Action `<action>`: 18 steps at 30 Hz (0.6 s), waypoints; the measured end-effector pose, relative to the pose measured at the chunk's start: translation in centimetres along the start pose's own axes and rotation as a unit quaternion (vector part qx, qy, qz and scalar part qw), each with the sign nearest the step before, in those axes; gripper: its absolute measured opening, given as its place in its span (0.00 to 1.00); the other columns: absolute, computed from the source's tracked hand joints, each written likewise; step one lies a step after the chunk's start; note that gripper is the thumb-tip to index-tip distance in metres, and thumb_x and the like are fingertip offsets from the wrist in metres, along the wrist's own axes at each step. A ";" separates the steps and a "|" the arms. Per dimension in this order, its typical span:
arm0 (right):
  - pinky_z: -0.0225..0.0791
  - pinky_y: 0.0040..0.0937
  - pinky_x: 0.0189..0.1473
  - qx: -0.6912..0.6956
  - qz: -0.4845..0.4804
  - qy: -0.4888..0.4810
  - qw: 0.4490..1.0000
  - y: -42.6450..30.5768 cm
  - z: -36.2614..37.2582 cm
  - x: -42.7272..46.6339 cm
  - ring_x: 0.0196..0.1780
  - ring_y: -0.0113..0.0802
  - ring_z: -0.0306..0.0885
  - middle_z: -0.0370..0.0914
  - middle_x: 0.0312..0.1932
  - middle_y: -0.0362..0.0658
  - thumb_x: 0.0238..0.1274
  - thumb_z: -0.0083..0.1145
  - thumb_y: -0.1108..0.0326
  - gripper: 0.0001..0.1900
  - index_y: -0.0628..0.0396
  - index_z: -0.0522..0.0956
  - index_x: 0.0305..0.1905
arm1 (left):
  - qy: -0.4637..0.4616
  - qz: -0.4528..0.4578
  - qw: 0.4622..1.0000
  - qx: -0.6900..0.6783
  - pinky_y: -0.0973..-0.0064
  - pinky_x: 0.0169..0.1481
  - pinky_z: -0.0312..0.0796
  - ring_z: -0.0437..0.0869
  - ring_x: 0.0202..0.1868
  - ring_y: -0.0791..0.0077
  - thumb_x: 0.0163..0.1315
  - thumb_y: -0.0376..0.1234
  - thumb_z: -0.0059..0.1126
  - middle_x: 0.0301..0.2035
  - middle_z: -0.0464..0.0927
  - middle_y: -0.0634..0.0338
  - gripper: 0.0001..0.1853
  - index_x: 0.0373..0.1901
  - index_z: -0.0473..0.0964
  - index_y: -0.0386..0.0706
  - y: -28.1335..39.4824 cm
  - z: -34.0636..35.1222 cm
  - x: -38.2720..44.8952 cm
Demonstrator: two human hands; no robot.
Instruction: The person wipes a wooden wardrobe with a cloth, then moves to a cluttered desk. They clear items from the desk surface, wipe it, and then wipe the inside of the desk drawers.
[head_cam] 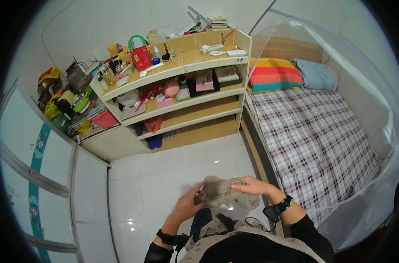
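Between my two hands, a crumpled grey-brown cloth (220, 190) is held in front of my body, above the white tiled floor. My left hand (188, 202) grips its left end, fingers behind and thumb at the near side. On the right, my right hand (253, 186) pinches the cloth's upper edge with the thumb on top. A loose fold hangs down below the right hand. The cloth has a darker patch near its left part. Both wrists wear black straps with small devices and cables.
Ahead stands a wooden shelf unit (192, 113) crowded with toiletries, a red box (141, 58) and a power strip (212, 48). To the right is a bed with a plaid sheet (311, 138) under a mosquito net (360, 213). A sliding-door cabinet (54, 177) borders the left.
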State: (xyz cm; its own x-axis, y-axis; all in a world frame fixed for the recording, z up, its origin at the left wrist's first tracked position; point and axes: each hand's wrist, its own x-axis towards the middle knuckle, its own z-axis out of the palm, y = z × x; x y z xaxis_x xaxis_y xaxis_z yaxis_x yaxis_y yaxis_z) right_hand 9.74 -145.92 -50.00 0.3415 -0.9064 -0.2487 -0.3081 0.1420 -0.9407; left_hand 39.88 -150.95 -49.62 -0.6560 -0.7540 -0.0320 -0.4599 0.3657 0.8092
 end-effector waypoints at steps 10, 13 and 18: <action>0.67 0.29 0.59 0.232 0.003 0.225 0.946 -3.6 -9.5 16.1 0.55 0.30 0.74 0.77 0.54 0.45 0.67 0.60 0.55 0.26 0.60 0.72 0.62 | 0.027 0.117 0.992 0.021 0.69 0.57 0.72 0.82 0.50 0.62 0.65 0.33 0.61 0.52 0.80 0.54 0.17 0.55 0.78 0.44 -15.6 -13.5 14.8; 0.65 0.33 0.63 0.285 -0.032 0.273 0.918 -5.3 -13.0 20.5 0.62 0.34 0.71 0.73 0.60 0.46 0.62 0.65 0.59 0.32 0.60 0.66 0.67 | 0.040 0.015 0.994 -0.097 0.70 0.56 0.73 0.83 0.49 0.65 0.68 0.33 0.58 0.49 0.83 0.55 0.13 0.52 0.81 0.44 -19.4 -18.6 19.9; 0.61 0.35 0.66 0.248 -0.098 0.329 0.906 -10.4 -18.3 27.8 0.64 0.36 0.69 0.71 0.61 0.47 0.57 0.68 0.60 0.38 0.62 0.63 0.69 | 0.052 -0.051 0.974 -0.216 0.74 0.52 0.74 0.84 0.44 0.71 0.73 0.34 0.50 0.45 0.84 0.54 0.15 0.54 0.78 0.37 -22.2 -24.5 28.0</action>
State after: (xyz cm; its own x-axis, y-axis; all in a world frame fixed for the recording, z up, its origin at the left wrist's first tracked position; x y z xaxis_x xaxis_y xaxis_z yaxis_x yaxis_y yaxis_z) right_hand 6.12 -179.86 -42.92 -0.3068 -0.9514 -0.0280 0.1936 -0.0336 -0.9805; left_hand 46.39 -193.58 -54.05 -0.5463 -0.8333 -0.0845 -0.2100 0.0386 0.9769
